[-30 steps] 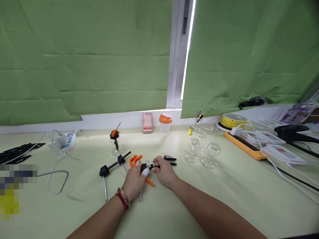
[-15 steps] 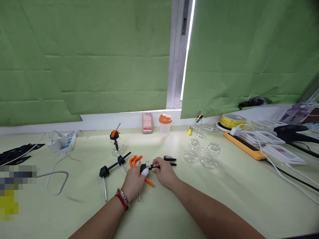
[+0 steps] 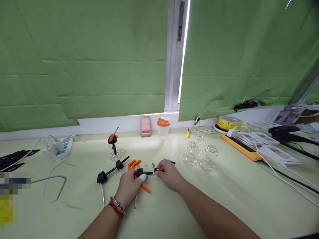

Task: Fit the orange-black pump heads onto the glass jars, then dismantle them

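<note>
My left hand (image 3: 132,186) is closed on a black angular cap (image 3: 139,172) with a thin black stem that points right. Under that hand lie an orange curved lever (image 3: 145,188) and a metal rod (image 3: 135,201). My right hand (image 3: 169,174) pinches a small black piece (image 3: 156,170) a short gap from the stem's tip; the rest of the piece is hidden by the fingers. Just behind, a black part with a coil spring (image 3: 167,160) lies on the table, partly covered by my right hand. Tiny brown bits (image 3: 153,165) and clear bits (image 3: 146,165) lie between the hands.
Two more black caps with stems and metal rods (image 3: 101,177) lie left, beside orange levers (image 3: 134,164). A glass jar with a black and orange top (image 3: 112,141) stands behind them. Several glass jars (image 3: 211,152) stand right. Farther right are an orange power strip (image 3: 240,148) and cables.
My hands have drawn apart, and a gap now shows between the black stem and the small black piece. The brown bits now show behind my right hand. The view has shifted slightly.
</note>
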Motion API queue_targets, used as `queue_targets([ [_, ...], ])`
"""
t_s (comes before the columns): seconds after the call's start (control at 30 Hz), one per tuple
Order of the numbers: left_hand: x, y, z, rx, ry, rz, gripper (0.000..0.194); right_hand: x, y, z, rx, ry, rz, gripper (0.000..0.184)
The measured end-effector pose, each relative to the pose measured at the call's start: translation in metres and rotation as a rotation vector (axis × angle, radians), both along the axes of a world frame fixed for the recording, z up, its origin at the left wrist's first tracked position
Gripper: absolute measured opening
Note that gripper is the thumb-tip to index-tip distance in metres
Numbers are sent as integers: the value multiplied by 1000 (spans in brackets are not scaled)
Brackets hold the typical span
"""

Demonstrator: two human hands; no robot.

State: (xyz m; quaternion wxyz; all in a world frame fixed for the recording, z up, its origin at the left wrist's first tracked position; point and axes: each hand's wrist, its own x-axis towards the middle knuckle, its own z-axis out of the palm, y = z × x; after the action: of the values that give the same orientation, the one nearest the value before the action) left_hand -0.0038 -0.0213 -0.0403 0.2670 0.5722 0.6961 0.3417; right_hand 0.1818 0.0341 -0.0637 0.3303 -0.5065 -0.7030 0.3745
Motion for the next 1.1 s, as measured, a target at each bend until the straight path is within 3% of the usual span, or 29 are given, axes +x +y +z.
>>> queue_targets([
  [0.23, -5, -5, 15, 25, -41, 3, 24, 32, 1, 22, 31, -193, -29, 3],
  [0.67, -4, -1, 9, -64, -29, -89, 22, 49, 7, 40, 23, -202, -111, 3],
  [1.1, -4, -1, 6, -79, -27, -116, 22, 72, 15, 39, -90, -230, -111, 21],
])
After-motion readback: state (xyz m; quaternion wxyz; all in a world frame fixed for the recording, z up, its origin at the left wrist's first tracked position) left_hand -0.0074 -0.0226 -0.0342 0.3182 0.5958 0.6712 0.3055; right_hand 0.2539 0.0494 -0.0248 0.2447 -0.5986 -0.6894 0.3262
